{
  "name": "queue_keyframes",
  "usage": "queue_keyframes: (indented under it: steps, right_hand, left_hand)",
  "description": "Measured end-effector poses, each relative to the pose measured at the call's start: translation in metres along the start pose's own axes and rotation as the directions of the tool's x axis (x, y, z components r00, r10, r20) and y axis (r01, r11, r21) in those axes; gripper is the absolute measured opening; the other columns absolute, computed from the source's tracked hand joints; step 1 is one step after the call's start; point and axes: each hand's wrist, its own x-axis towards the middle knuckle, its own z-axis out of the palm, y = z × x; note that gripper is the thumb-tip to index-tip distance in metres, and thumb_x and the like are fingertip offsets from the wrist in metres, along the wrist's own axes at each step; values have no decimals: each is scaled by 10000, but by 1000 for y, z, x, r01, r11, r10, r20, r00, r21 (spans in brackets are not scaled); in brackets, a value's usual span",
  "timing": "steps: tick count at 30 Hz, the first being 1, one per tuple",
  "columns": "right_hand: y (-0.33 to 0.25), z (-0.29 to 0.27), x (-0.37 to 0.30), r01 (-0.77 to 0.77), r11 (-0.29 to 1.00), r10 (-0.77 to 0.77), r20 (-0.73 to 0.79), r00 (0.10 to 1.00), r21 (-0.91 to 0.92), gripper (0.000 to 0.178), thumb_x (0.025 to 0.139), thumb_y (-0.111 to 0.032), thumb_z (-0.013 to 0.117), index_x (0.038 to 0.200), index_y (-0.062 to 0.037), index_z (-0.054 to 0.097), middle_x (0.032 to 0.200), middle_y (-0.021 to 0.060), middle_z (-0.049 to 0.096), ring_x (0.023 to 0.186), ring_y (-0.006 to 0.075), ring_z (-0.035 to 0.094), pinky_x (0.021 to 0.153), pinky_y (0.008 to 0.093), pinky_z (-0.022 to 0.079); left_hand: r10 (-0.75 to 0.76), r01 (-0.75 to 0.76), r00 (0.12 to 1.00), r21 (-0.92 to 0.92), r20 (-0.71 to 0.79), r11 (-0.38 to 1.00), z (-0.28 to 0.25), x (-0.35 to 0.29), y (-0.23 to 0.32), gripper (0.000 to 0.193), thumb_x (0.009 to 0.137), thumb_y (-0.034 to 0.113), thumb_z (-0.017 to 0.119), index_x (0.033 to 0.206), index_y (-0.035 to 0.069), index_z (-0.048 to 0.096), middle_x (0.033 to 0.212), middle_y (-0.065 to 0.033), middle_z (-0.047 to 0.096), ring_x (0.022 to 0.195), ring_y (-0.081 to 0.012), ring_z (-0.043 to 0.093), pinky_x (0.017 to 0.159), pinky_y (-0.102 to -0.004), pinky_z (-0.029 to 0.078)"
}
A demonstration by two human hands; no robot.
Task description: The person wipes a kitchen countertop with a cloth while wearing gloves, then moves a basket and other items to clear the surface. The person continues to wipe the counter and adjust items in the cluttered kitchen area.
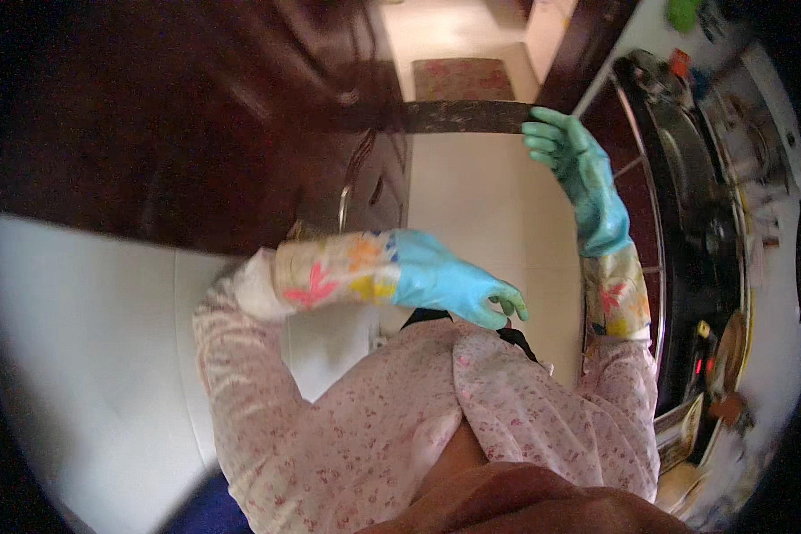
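Observation:
Both hands wear long rubber gloves, blue with green fingers, with pale cuffs printed with bright flowers. My left hand (458, 283) is in front of my chest, its fingers loosely curved and apart from the thumb. Nothing shows in that gap. My right hand (578, 169) is raised farther out to the right, beside the dark counter front, with its fingers stretched out and nothing in it. Pale sleeves with a small floral print cover both arms above the glove cuffs.
A dark brown wooden door (196, 116) with a curved metal handle (345, 205) stands at the left. Ahead, a dark threshold (472, 117) crosses the pale floor (472, 196), with a patterned mat (463, 80) beyond. Along the right runs a cluttered dark counter (685, 267) with small red lights.

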Motion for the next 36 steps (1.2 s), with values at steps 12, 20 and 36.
queue_keyframes:
  steps: [12, 20, 36]
  right_hand:
    - [-11, -21, -43, 162, 987, -162, -43, 986, 11, 577, 1086, -454, 493, 1420, 13, 547, 1265, 129, 679, 1123, 184, 657, 1015, 347, 516]
    - [-8, -54, -87, 147, 988, -151, -92, 984, -53, 608, 1096, -469, 462, 1442, 27, 525, 1283, 152, 678, 1132, 204, 663, 1034, 369, 508]
    - [-34, -55, -110, 113, 977, -130, -87, 988, -179, 810, 1030, -632, 494, 1488, 35, 468, 1336, 135, 650, 1197, 212, 636, 1096, 370, 469]
  left_hand:
    - [149, -149, 989, 130, 8, 980, 9, 20, -17, 475, 1060, 300, 546, 1483, 87, 508, 1484, -164, 550, 1359, -277, 531, 1161, -379, 404]
    - [251, -250, 968, -44, 0, 967, 32, 62, -9, 493, 1017, 226, 567, 1488, 87, 514, 1506, -122, 543, 1397, -246, 499, 1198, -374, 365]
    - [433, -434, 900, -19, -49, 901, 13, 106, 32, 462, 1069, 325, 549, 1489, 133, 518, 1472, -140, 570, 1347, -262, 539, 1172, -401, 389]
